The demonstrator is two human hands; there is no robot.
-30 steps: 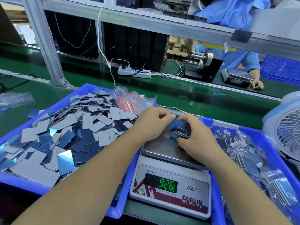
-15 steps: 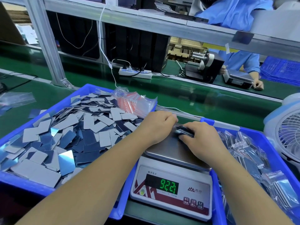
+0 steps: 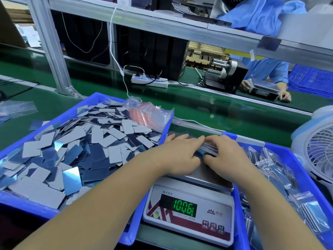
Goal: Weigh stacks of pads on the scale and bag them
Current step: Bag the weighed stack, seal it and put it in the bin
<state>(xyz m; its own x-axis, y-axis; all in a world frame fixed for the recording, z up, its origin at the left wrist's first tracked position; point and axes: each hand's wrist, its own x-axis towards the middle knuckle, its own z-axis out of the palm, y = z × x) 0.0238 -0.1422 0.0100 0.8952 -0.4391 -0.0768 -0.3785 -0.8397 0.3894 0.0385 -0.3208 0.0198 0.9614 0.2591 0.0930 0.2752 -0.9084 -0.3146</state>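
A small stack of dark pads point(image 3: 209, 148) lies on the steel pan point(image 3: 207, 175) of the white scale point(image 3: 189, 219), whose green display reads 100.6. My left hand point(image 3: 180, 154) rests on the stack's left side with fingers stretched forward and flat. My right hand point(image 3: 228, 156) covers its right side, thumb tucked under the near edge. Most of the stack is hidden beneath both hands. Loose grey and blue pads point(image 3: 100, 141) fill the blue bin point(image 3: 27, 204) on the left. A bundle of empty red-striped zip bags point(image 3: 149, 114) lies at that bin's far right corner.
A second blue bin point(image 3: 281, 147) on the right holds filled bags of pads point(image 3: 270, 165). A white fan point(image 3: 317, 150) stands at the far right. Beyond the green belt are a power strip point(image 3: 149, 82) and another person point(image 3: 266, 69) at their own scale.
Both hands moved forward and flattened over the stack on the pan. The left fingers went from curled to stretched out. The display rose from 92.6 to 100.6.
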